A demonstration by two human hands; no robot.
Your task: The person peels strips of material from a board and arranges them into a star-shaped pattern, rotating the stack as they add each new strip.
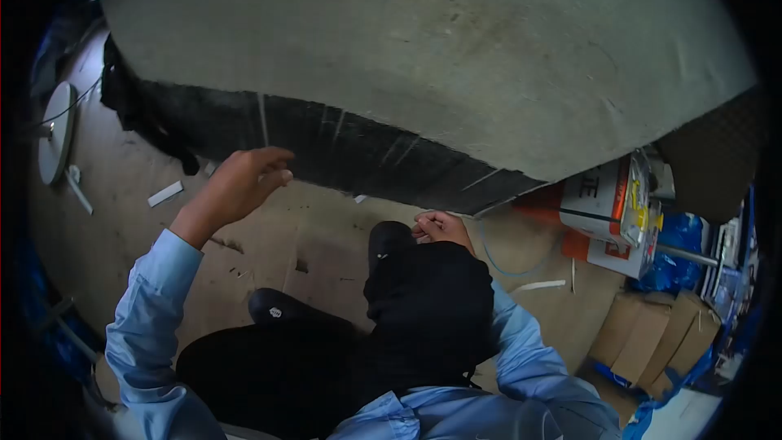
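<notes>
Across the upper view, grey worktop (456, 49) with dark side edge (326, 140). Just beside this edge, left hand (238, 187), loosely bent, thumb and fingers parted, with nothing visible in its grasp. Near black shoe (390, 241), right hand (445, 230), fingers curled; whether gripping anything, impossible to tell. At right, red-and-white carton (597, 202) above flattened brown cardboard (652, 338).

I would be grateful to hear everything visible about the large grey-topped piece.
The grey-topped piece, before the person, is broad, with a dull, brown-stained face and a near-black lower band crossed by pale streaks. Its upper end runs out of view. Material is unclear, as is whether the left hand touches the band.
</notes>
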